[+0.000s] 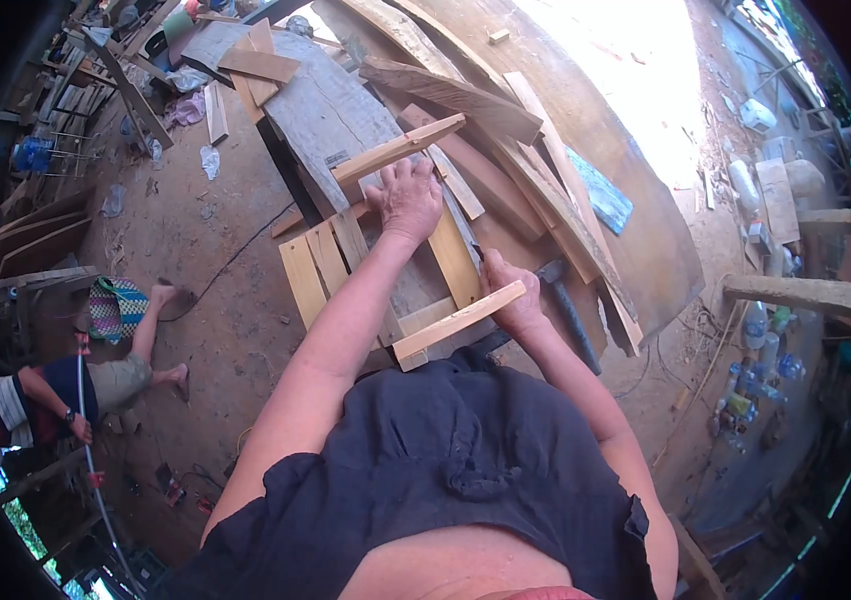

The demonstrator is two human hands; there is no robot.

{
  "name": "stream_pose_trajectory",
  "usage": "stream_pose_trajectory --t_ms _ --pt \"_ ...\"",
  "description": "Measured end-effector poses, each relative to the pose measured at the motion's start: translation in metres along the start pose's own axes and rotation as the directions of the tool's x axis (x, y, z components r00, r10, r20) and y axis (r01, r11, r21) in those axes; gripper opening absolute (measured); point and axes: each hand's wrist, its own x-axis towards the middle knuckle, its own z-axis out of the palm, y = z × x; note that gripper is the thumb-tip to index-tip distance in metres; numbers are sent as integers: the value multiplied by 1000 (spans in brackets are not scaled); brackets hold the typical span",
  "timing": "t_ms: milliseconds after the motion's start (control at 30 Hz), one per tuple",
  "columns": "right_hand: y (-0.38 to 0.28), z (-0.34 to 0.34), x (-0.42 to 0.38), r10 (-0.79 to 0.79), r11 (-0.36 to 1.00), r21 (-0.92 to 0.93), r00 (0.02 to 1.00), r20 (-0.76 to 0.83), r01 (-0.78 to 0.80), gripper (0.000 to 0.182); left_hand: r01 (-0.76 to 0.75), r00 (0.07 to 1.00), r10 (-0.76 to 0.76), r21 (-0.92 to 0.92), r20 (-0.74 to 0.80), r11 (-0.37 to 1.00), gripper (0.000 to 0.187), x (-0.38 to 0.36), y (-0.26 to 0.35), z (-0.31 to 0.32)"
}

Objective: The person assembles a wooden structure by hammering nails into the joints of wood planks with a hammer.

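Observation:
A small wooden frame of pale slats and rails (460,322) lies across a grey plank bench. My left hand (407,205) is on the frame's far part, its fingers curled over the wood beside the far rail (400,148). Beyond the right end of the near rail, my right hand (513,290) is closed round something dark, mostly hidden in the fingers, close to the frame's yellowish side board (455,262). A hammer (573,325) with a dark head lies just right of my right hand.
Long boards (490,175) are piled beyond and right of the frame. The grey bench top (325,110) bears short wood pieces. At the lower left, another person (95,385) is near a patterned bag (117,308). Plastic bottles (745,385) litter the right side.

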Motion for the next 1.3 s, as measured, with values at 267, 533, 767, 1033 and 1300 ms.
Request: stream_pose_trajectory --t_ms 267,533,767,1033,1300 --pt "-4 12 42 13 999 39 1000 -6 -13 7 -2 1000 2 2 -23 1000 22 1 0 2" --pt "11 1 -7 101 993 58 991 84 -106 12 4 1000 -4 3 -13 1000 22 2 -1 4" --pt "3 23 46 29 996 89 1000 -5 -28 14 4 1000 -4 11 -4 1000 22 0 -1 4" --pt "11 0 3 87 991 91 993 81 -94 11 -2 1000 2 -8 -18 1000 22 -1 -1 4" --pt "2 16 34 62 991 118 998 1 -61 11 8 1000 -8 -13 0 1000 21 0 0 3"
